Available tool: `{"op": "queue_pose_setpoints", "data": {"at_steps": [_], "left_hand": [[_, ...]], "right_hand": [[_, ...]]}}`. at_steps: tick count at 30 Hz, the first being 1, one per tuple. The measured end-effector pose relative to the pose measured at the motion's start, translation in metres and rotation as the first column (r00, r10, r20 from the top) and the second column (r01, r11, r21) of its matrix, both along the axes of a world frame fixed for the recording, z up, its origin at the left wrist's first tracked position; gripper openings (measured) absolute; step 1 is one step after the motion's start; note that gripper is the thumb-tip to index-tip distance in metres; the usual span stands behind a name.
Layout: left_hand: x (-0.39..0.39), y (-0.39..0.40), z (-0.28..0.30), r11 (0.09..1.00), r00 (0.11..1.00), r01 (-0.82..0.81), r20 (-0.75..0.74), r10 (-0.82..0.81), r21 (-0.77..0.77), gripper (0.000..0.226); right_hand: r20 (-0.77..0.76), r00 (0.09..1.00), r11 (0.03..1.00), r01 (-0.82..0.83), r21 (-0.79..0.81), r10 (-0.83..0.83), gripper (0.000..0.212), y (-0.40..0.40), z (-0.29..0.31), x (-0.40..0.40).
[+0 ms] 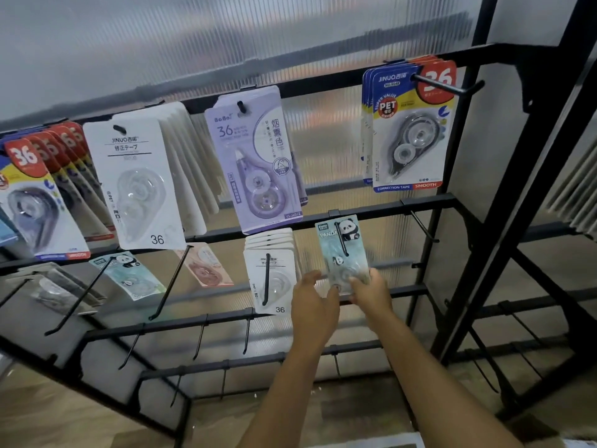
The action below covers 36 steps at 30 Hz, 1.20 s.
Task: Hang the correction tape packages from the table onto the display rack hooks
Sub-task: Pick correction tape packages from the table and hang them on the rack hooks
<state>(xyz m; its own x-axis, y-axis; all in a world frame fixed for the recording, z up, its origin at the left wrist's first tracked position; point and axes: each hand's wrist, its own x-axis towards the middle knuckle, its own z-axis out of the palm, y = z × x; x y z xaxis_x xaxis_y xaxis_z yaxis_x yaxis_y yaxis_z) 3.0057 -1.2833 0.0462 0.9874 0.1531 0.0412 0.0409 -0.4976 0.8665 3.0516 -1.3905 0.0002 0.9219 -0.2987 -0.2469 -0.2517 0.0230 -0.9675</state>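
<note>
A pale green panda correction tape package (341,253) hangs on a black hook (341,238) on the rack's second bar. My right hand (371,291) grips its lower right corner with curled fingers. My left hand (315,300) is at the package's lower left, fingers spread and the thumb touching the bottom edge. Both forearms reach up from the bottom of the view. The table is out of sight.
On the black display rack (429,199), a white package stack (273,281) hangs just left of my hands. Purple (255,156), blue (407,130) and white (135,182) packages fill the top bar. A bare hook (424,227) sticks out to the right, and several bare hooks (247,334) below.
</note>
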Motion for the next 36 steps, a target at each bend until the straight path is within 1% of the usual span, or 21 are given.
{"op": "queue_pose_setpoints", "data": {"at_steps": [4, 5, 7, 9, 12, 14, 17, 20, 23, 25, 27, 30, 32, 34, 36], "left_hand": [[-0.001, 0.007, -0.006, 0.995, 1.000, 0.022, -0.019, -0.020, 0.098, 0.038], [-0.003, 0.009, -0.007, 0.993, 0.999, 0.028, -0.027, -0.025, 0.114, 0.040], [-0.007, 0.012, -0.012, 0.991, 0.998, 0.037, -0.056, -0.030, 0.126, 0.043], [-0.013, 0.017, -0.019, 0.993, 0.996, 0.036, -0.080, -0.027, 0.114, 0.042], [-0.024, 0.030, -0.029, 0.996, 0.994, 0.011, -0.111, -0.001, 0.093, 0.037], [-0.033, 0.045, -0.033, 0.995, 0.990, -0.024, -0.139, 0.038, 0.098, 0.039], [-0.053, 0.076, -0.039, 0.989, 0.979, -0.107, -0.164, 0.123, 0.101, 0.042], [-0.085, 0.118, -0.044, 0.975, 0.965, -0.191, -0.161, 0.208, 0.117, 0.042], [-0.128, 0.170, -0.046, 0.947, 0.932, -0.302, -0.172, 0.318, 0.112, 0.042], [-0.163, 0.208, -0.048, 0.922, 0.907, -0.370, -0.172, 0.386, 0.118, 0.041], [-0.202, 0.249, -0.051, 0.894, 0.876, -0.431, -0.179, 0.448, 0.126, 0.040], [-0.273, 0.312, -0.056, 0.827, 0.807, -0.538, -0.185, 0.561, 0.162, 0.040], [-0.324, 0.354, -0.059, 0.768, 0.746, -0.617, -0.182, 0.640, 0.171, 0.037], [-0.376, 0.393, -0.061, 0.719, 0.694, -0.662, -0.187, 0.695, 0.212, 0.038], [-0.427, 0.431, -0.062, 0.668, 0.640, -0.697, -0.193, 0.743, 0.260, 0.040]], "right_hand": [[-0.065, 0.991, 0.993, 0.112, -0.026, -0.114, 0.046, 0.007, -0.006, 0.008], [-0.065, 0.989, 0.991, 0.127, -0.038, -0.129, 0.051, 0.010, -0.009, 0.004], [-0.089, 0.989, 0.989, 0.106, -0.100, -0.115, 0.057, 0.018, -0.017, -0.010], [-0.122, 0.991, 0.986, 0.039, -0.161, -0.059, 0.055, 0.029, -0.026, -0.031], [-0.140, 0.990, 0.975, -0.060, -0.213, 0.031, 0.042, 0.048, -0.037, -0.058], [-0.135, 0.987, 0.958, -0.117, -0.263, 0.084, 0.035, 0.062, -0.038, -0.071], [-0.103, 0.976, 0.907, -0.218, -0.360, 0.194, 0.032, 0.089, -0.031, -0.086], [-0.079, 0.937, 0.835, -0.340, -0.433, 0.340, 0.032, 0.127, -0.022, -0.109], [-0.099, 0.858, 0.709, -0.476, -0.520, 0.504, 0.029, 0.178, -0.015, -0.141], [-0.122, 0.785, 0.604, -0.556, -0.571, 0.608, 0.023, 0.218, -0.012, -0.167], [-0.157, 0.705, 0.487, -0.616, -0.619, 0.692, 0.024, 0.260, -0.009, -0.198], [-0.149, 0.580, 0.386, -0.690, -0.613, 0.801, 0.026, 0.325, -0.006, -0.256], [-0.131, 0.473, 0.296, -0.719, -0.629, 0.871, 0.029, 0.370, -0.005, -0.299], [-0.102, 0.368, 0.213, -0.717, -0.663, 0.924, 0.027, 0.414, -0.005, -0.342], [-0.092, 0.278, 0.136, -0.701, -0.700, 0.956, 0.030, 0.458, -0.005, -0.385]]}}
